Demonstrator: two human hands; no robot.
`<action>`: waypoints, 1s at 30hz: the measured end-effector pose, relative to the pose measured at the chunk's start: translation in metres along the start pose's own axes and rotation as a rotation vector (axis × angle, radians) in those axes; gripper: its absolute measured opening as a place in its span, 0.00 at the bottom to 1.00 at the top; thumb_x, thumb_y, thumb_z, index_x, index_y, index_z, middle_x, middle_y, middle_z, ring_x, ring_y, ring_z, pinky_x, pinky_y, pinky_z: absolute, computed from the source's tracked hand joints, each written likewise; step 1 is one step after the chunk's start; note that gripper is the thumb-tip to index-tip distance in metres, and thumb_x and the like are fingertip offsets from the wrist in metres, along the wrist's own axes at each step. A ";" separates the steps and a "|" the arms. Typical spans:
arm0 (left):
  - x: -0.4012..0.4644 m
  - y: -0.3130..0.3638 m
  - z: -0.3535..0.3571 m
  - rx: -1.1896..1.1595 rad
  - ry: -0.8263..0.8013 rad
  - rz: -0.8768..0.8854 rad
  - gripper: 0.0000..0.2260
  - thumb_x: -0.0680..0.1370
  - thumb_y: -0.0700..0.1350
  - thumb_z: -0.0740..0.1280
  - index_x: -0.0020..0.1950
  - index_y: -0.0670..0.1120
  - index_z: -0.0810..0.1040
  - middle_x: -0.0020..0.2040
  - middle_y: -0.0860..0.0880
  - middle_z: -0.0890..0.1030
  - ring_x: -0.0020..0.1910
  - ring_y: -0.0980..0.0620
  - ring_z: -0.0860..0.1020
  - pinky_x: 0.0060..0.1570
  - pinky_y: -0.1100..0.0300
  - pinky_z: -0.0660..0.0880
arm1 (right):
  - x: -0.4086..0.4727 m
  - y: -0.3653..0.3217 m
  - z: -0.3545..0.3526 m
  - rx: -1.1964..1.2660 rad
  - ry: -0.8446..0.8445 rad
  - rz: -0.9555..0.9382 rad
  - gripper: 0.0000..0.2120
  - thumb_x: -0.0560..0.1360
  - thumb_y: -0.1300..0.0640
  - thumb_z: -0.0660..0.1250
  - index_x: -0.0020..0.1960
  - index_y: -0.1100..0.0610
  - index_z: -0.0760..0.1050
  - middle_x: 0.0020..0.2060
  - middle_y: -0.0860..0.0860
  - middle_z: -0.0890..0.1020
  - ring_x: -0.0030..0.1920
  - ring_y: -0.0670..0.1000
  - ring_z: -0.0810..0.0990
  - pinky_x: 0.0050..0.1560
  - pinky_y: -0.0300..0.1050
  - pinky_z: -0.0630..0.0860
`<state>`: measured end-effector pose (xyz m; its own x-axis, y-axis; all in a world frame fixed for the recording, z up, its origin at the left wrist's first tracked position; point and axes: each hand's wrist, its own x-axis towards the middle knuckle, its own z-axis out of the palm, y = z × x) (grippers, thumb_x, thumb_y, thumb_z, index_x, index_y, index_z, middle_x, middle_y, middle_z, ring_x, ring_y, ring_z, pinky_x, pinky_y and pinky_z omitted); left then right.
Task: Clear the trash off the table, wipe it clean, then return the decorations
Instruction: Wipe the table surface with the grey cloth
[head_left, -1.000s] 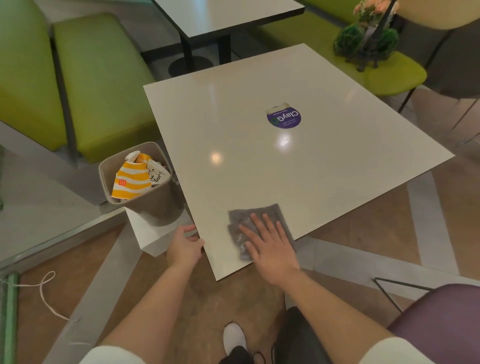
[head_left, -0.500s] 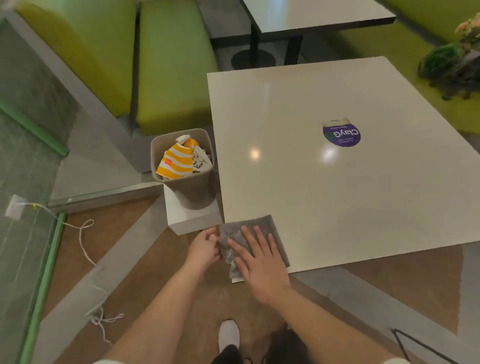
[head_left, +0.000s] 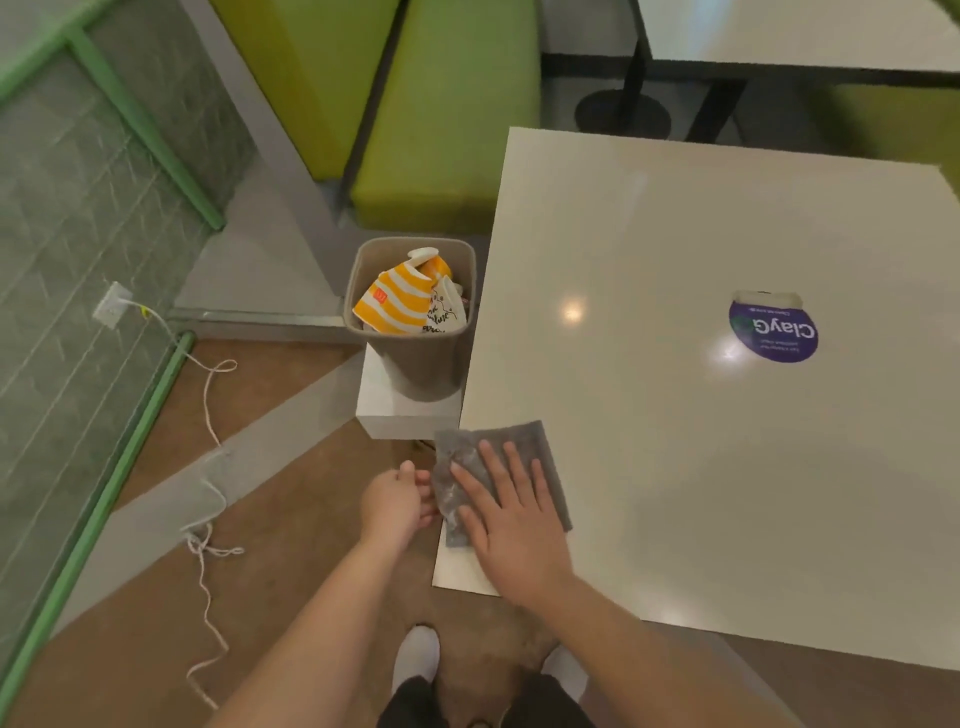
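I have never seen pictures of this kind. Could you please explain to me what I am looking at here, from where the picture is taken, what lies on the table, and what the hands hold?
There is no machine here. A person wears a wide-angle camera on the head, so the picture looks forward and down at their own two bare hands and shoes.

The right hand lies flat, fingers straight, on a grey wiping cloth at the near left corner of the pale square table. The cloth hangs a little over the table's left edge. The left hand is cupped beside that edge, just off the table; whether it touches the cloth, I cannot tell.

Otherwise the table carries only a round purple sticker. Beside the table, a grey waste bin on a white block holds an orange-and-white striped paper wrapper.
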<state>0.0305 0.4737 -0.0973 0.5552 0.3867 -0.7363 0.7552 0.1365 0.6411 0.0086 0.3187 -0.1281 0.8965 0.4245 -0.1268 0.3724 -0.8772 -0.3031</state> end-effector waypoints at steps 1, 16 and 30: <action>-0.001 0.003 0.003 0.009 0.023 -0.003 0.15 0.85 0.46 0.52 0.49 0.41 0.75 0.38 0.44 0.81 0.36 0.47 0.80 0.36 0.56 0.76 | 0.007 0.008 -0.004 0.000 0.001 -0.040 0.24 0.83 0.41 0.41 0.78 0.39 0.52 0.79 0.46 0.50 0.79 0.52 0.43 0.75 0.56 0.41; -0.028 -0.013 0.018 0.226 0.188 0.080 0.19 0.66 0.47 0.55 0.53 0.62 0.73 0.40 0.64 0.84 0.50 0.50 0.82 0.53 0.49 0.78 | 0.101 0.039 -0.030 -0.009 -0.032 -0.224 0.24 0.81 0.42 0.42 0.76 0.40 0.58 0.79 0.48 0.49 0.79 0.54 0.41 0.75 0.54 0.33; -0.068 -0.025 0.025 0.267 0.158 0.254 0.21 0.82 0.54 0.55 0.75 0.52 0.64 0.71 0.51 0.71 0.69 0.47 0.69 0.62 0.54 0.65 | 0.029 0.037 -0.015 0.038 0.095 0.164 0.26 0.81 0.44 0.41 0.78 0.44 0.56 0.79 0.51 0.52 0.79 0.56 0.46 0.75 0.57 0.37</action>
<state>-0.0170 0.4213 -0.0687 0.6908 0.5161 -0.5063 0.6766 -0.2148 0.7043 0.0520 0.2958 -0.1290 0.9637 0.2522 -0.0880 0.2122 -0.9229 -0.3213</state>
